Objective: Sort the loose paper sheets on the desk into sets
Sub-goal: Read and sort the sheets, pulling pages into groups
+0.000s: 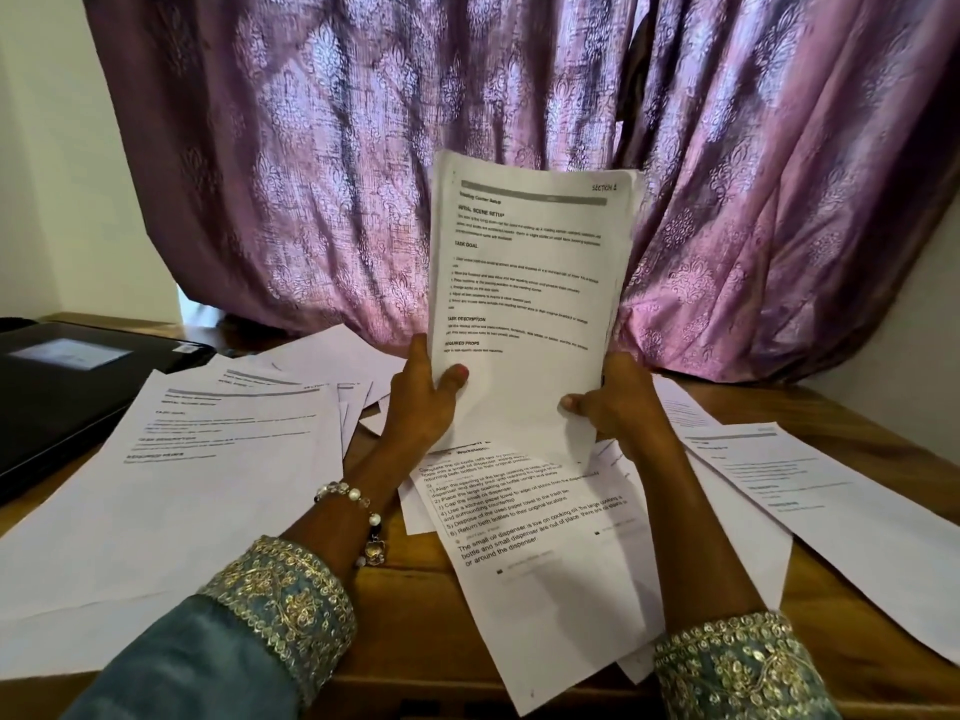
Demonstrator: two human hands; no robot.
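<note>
A thin stack of printed sheets [524,283] stands upright above the middle of the wooden desk [395,657], its top page headed "Section 1". My left hand [421,402] grips its lower left edge with the thumb on the front. My right hand [613,402] grips the lower right edge the same way. Loose printed sheets lie spread on the desk: a large one at the left [197,485], one turned upside down under the held stack [540,553], and several overlapping at the right [810,506].
A closed black laptop [67,387] lies at the desk's far left, partly under the papers. A purple patterned curtain [467,122] hangs right behind the desk. Some sheets overhang the desk's front edge.
</note>
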